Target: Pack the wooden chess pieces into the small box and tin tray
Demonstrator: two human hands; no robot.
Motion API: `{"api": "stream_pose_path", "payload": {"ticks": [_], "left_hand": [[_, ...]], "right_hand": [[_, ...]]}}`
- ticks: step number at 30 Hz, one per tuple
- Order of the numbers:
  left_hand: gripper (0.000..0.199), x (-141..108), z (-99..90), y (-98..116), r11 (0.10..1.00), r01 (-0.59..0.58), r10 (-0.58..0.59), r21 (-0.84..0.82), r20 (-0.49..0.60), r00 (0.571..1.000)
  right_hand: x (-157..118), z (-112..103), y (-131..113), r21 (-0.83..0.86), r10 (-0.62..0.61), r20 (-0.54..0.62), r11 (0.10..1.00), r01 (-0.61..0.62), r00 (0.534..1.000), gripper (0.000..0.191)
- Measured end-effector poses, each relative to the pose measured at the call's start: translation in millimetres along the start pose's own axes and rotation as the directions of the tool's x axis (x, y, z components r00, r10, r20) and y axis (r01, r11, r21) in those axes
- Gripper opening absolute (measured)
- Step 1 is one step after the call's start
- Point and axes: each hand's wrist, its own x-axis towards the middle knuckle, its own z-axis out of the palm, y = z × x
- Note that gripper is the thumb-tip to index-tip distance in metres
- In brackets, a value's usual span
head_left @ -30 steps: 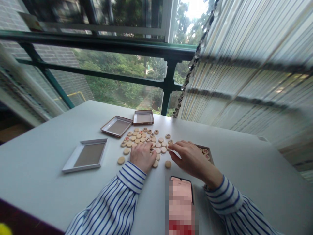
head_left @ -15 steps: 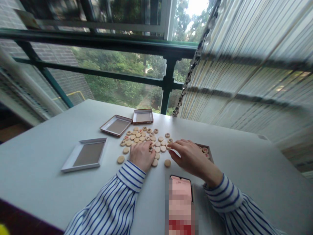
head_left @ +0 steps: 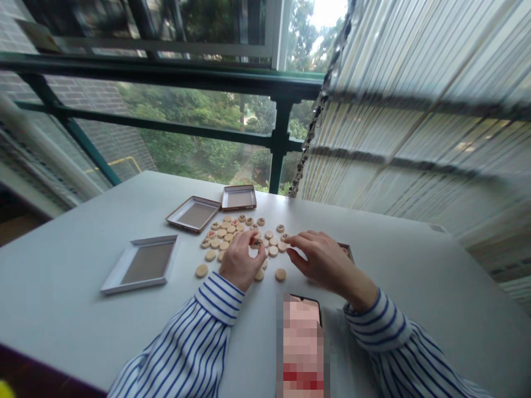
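Observation:
Many round wooden Chinese chess pieces point(head_left: 227, 237) lie loosely spread in the middle of the white table, some plain side up, others with black or red characters showing. My left hand point(head_left: 240, 260) pinches one piece with a black character point(head_left: 258, 243) between thumb and forefinger, lifted over the others. To the right, my right hand point(head_left: 321, 257) hangs with thumb and fingers apart, its fingertips close to a black-marked piece point(head_left: 284, 237). Behind that hand, a box point(head_left: 352, 253) is mostly hidden, with part of a red-marked piece inside.
Left of the pieces lies a white box lid point(head_left: 118, 284). Two shallow brown-edged trays point(head_left: 169, 220) point(head_left: 239, 208) sit toward the back of the table point(head_left: 62, 287). A phone point(head_left: 305, 342) lies in front of me. Railing, window and a bead curtain point(head_left: 415, 127) stand beyond.
My left hand has raised the black-marked piece from among the others, and its character now shows clearly. My right hand has barely moved. The whole view has shifted slightly.

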Motion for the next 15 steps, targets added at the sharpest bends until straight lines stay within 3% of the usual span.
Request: {"api": "stream_pose_path", "payload": {"ticks": [5, 10, 15], "left_hand": [[0.029, -2, 3.3, 2, 0.987, 0.048, -0.051, -0.151, -0.017, 0.999], [0.030, -5, 7.0, 8, 0.925, 0.120, -0.106, -0.359, 0.058, 0.993], [0.026, -6, 6.9, 21, 0.882, 0.141, -0.097, -0.449, 0.120, 0.988]], "right_hand": [[-5, -13, 5, 0.007, 0.040, -0.039, 0.999, -0.039, 0.998, 0.021], [-13, -25, 13, 0.021, 0.069, -0.079, 0.998, -0.067, 0.995, 0.023], [-25, -30, 25, 0.030, 0.087, -0.090, 0.996, -0.084, 0.992, 0.022]]}}
